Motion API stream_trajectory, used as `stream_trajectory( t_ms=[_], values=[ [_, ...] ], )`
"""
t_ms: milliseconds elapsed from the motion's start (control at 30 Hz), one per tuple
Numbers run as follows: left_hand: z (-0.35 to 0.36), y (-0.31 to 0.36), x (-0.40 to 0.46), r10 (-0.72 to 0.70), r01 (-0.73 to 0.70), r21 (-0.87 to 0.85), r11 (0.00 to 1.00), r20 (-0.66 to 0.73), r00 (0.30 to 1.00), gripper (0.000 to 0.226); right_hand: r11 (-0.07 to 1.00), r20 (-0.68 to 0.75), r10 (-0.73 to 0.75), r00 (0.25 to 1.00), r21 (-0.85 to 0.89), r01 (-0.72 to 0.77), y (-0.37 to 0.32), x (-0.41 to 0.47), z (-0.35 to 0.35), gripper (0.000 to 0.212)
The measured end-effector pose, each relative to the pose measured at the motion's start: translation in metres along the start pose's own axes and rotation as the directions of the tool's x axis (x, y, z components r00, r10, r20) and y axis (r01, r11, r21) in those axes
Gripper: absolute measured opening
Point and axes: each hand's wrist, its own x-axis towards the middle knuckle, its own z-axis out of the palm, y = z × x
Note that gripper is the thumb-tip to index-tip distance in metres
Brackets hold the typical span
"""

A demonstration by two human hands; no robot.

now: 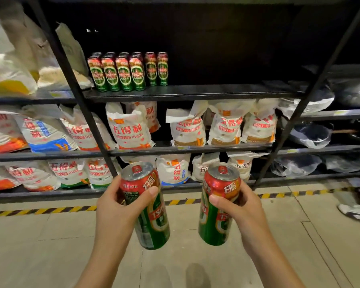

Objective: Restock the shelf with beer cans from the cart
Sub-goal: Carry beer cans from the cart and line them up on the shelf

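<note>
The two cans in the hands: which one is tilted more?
The can in the left hand, the left can: its bottom swings out to the right, while the right can in the right hand stands nearly upright.

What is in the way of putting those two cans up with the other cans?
Nothing visible. The left hand and right hand each grip a can below the shelf, and the board beside the shelved cans lies open and bare to their right.
</note>
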Motion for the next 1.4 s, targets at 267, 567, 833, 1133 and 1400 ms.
stream_trajectory(
  t_ms=[267,567,833,1133,1400],
  values=[
    [0.015,-0.003,0.114,-0.04,0.036,-0.029,0.999,-0.155,0.987,0.038,1.0,0.131,0.031,0.991,-0.008,-0.03,-0.017,0.138,0.038,0.073],
    [0.025,-0.01,0.298,-0.006,0.003,-0.033,0.999,-0.111,0.994,0.037,1.0,0.116,-0.013,0.993,-0.005,0.014,-0.036,0.292,0.11,0.075],
    [0.046,0.011,0.445,0.112,-0.112,0.007,0.994,0.045,0.993,0.041,0.999,0.006,-0.033,0.999,0.03,0.032,-0.064,0.408,0.153,0.057],
    [0.089,0.028,0.554,0.165,-0.166,0.004,0.986,0.083,0.983,0.056,0.984,0.04,-0.176,0.984,-0.001,0.176,-0.095,0.513,0.173,0.043],
    [0.119,0.024,0.609,0.15,-0.155,0.06,0.986,0.09,0.985,0.06,0.977,0.087,-0.214,0.973,0.009,0.214,-0.096,0.59,0.193,0.051]
  ],
)
